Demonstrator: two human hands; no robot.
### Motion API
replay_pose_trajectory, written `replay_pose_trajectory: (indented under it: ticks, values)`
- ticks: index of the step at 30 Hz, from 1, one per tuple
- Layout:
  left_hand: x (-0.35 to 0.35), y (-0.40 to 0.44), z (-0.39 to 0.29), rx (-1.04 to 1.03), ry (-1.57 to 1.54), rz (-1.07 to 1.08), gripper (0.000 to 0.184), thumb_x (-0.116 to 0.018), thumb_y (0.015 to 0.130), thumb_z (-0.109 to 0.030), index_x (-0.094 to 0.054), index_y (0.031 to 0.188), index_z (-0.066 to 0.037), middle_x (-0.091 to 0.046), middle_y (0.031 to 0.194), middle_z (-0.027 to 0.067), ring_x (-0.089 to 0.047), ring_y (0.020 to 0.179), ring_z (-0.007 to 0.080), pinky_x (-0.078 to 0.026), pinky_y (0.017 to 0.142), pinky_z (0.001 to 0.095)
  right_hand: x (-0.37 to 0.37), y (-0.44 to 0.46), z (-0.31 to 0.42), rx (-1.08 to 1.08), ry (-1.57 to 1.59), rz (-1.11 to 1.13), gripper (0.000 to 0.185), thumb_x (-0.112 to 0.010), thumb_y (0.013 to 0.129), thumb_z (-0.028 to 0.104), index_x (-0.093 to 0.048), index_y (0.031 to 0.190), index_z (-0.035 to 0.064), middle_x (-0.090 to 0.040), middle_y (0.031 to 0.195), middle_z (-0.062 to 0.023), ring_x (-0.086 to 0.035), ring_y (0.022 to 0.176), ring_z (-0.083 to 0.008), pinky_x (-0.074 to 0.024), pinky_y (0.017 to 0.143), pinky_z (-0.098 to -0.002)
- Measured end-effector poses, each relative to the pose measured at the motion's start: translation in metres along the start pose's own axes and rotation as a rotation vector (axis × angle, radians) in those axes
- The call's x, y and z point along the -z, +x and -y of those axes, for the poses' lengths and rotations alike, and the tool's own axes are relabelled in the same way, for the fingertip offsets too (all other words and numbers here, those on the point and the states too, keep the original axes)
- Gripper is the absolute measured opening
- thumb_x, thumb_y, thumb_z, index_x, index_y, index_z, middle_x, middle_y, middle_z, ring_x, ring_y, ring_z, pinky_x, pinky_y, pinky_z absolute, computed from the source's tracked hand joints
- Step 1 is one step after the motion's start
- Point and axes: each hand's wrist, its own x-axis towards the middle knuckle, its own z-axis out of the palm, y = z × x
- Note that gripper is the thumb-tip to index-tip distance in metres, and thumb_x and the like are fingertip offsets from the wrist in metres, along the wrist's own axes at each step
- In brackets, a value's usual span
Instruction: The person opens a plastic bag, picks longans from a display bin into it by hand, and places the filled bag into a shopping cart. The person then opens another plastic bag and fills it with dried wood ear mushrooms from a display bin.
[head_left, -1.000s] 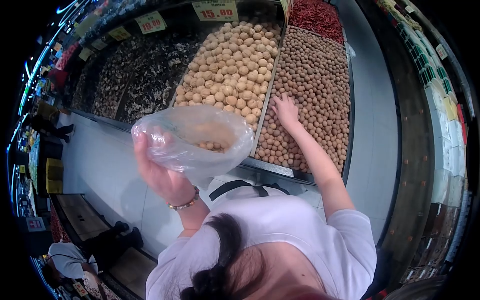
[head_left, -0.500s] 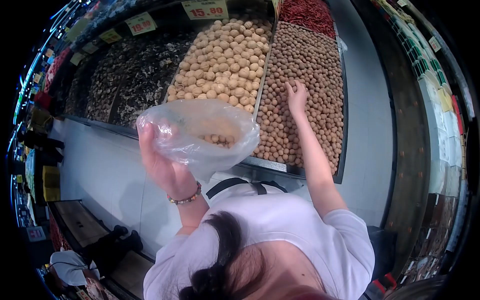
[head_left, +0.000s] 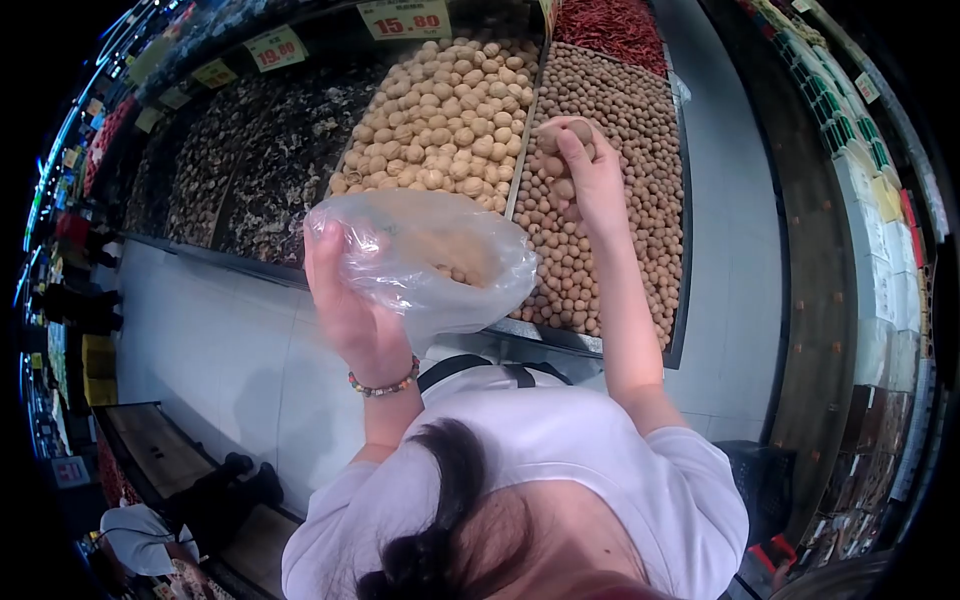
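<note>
My left hand (head_left: 362, 325), with a beaded bracelet at the wrist, grips a clear plastic bag (head_left: 400, 215) by its left side. The bag's mouth gapes, and some small brown round fruits, apparently dried longans (head_left: 462, 272), show inside it. My right hand (head_left: 598, 185) is raised above the bin of dried longans (head_left: 645, 220), its fingers curled around several of them. A few held longans (head_left: 560, 185) show between thumb and fingers, to the right of the bag and apart from it.
Walnuts (head_left: 450, 115) fill the bin left of the longans, and dried red chilies (head_left: 610, 30) lie behind. Dark dried goods (head_left: 300, 150) occupy bins further left. Price signs (head_left: 405, 18) stand at the back. A seated person's legs (head_left: 225, 490) show at lower left.
My right hand has lifted from the longan bin and turned, now with several longans in its fingers. My left hand and the bag have shifted slightly right.
</note>
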Motion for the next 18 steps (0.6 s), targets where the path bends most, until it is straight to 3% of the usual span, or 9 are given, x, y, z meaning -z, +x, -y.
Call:
replay_pose_trajectory:
  ticks: [2, 4, 6, 9, 12, 14, 16, 18]
  values:
    - [-0.011, -0.001, -0.001, 0.018, 0.023, 0.007, 0.028, -0.050, 0.083, -0.012, -0.047, 0.109, -0.002, -0.050, 0.102, 0.0088, -0.050, 0.094, 0.0168, -0.043, 0.082, 0.0298, -0.033, -0.023, 0.021, -0.117, -0.082, 0.308, 0.020, -0.058, 0.085, 0.023, -0.057, 0.097, 0.0075, -0.055, 0.066, 0.0018, -0.039, 0.043, -0.0025, -0.0329, 0.037, -0.0187]
    - [-0.017, 0.000, -0.002, 0.054, 0.029, -0.040, 0.021, -0.049, 0.085, -0.018, -0.050, 0.103, -0.006, -0.052, 0.094, 0.0045, -0.051, 0.088, 0.0131, -0.043, 0.077, 0.0269, -0.058, -0.029, 0.009, -0.091, -0.283, 0.727, 0.022, -0.060, 0.082, 0.021, -0.059, 0.099, 0.0064, -0.055, 0.066, 0.0013, -0.045, 0.049, -0.0044, -0.0387, 0.045, -0.0206]
    - [-0.012, 0.001, 0.000, 0.110, -0.025, -0.130, 0.021, -0.049, 0.086, -0.019, -0.050, 0.103, -0.006, -0.052, 0.094, 0.0047, -0.051, 0.088, 0.0133, -0.043, 0.077, 0.0269, -0.067, -0.025, -0.028, -0.052, -0.647, 0.962, 0.027, -0.059, 0.080, 0.021, -0.060, 0.104, 0.0075, -0.061, 0.074, -0.0044, -0.057, 0.065, -0.0137, -0.0459, 0.061, -0.0273]
    - [-0.013, -0.001, -0.001, 0.125, -0.053, -0.144, 0.022, -0.047, 0.087, -0.020, -0.050, 0.103, -0.006, -0.053, 0.096, 0.0054, -0.051, 0.089, 0.0133, -0.043, 0.076, 0.0271, -0.069, -0.036, -0.076, 0.409, -0.867, 0.787, 0.030, -0.056, 0.081, 0.024, -0.059, 0.108, 0.0106, -0.063, 0.089, -0.0122, -0.060, 0.083, -0.0245, -0.0465, 0.074, -0.0344]
    - [-0.016, -0.005, -0.007, 0.033, 0.037, 0.016, 0.026, -0.047, 0.087, -0.020, -0.049, 0.108, -0.005, -0.053, 0.098, 0.0066, -0.052, 0.090, 0.0141, -0.044, 0.077, 0.0279, -0.073, -0.033, -0.072, 0.183, -0.836, 0.872, 0.029, -0.052, 0.083, 0.025, -0.059, 0.107, 0.0105, -0.062, 0.099, -0.0156, -0.058, 0.093, -0.0313, -0.0434, 0.082, -0.0395]
    - [0.003, -0.005, -0.009, 0.050, -0.025, 0.062, 0.030, -0.049, 0.086, -0.010, -0.045, 0.115, -0.002, -0.050, 0.110, 0.0122, -0.052, 0.097, 0.0184, -0.045, 0.084, 0.0296, -0.071, -0.034, -0.056, 0.138, -0.749, 0.906, 0.030, -0.048, 0.085, 0.020, -0.057, 0.109, 0.0060, -0.061, 0.102, -0.0145, -0.057, 0.095, -0.0308, -0.0434, 0.084, -0.0372]
    - [0.014, -0.007, -0.004, -0.105, 0.184, 0.105, 0.035, -0.051, 0.086, -0.005, -0.042, 0.120, 0.000, -0.048, 0.116, 0.0153, -0.052, 0.101, 0.0203, -0.045, 0.088, 0.0299, -0.071, -0.033, -0.042, 0.151, -0.710, 0.844, 0.028, -0.046, 0.086, 0.018, -0.057, 0.108, 0.0033, -0.061, 0.101, -0.0131, -0.058, 0.094, -0.0291, -0.0440, 0.083, -0.0353]
    - [0.017, -0.010, 0.003, -0.431, 0.659, 0.142, 0.038, -0.052, 0.086, -0.006, -0.040, 0.121, 0.000, -0.048, 0.117, 0.0158, -0.051, 0.101, 0.0200, -0.045, 0.088, 0.0287, -0.070, -0.030, -0.029, 0.219, -0.724, 0.689, 0.025, -0.047, 0.086, 0.018, -0.059, 0.103, 0.0024, -0.062, 0.098, -0.0116, -0.060, 0.091, -0.0263, -0.0453, 0.080, -0.0339]
